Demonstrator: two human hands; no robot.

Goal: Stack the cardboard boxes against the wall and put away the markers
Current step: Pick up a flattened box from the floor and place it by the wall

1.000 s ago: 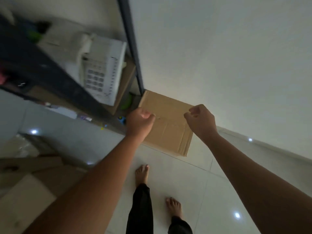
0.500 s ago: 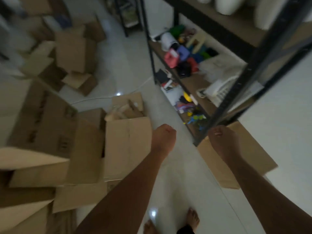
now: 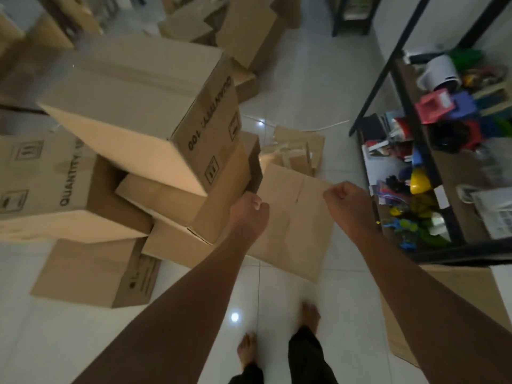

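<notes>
Hands, left (image 3: 249, 210) and right (image 3: 346, 202), curled empty; flattened box (image 3: 293, 225) now ahead.

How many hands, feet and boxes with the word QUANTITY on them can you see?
Hands: 2
Feet: 2
QUANTITY boxes: 2
Total: 6
</notes>
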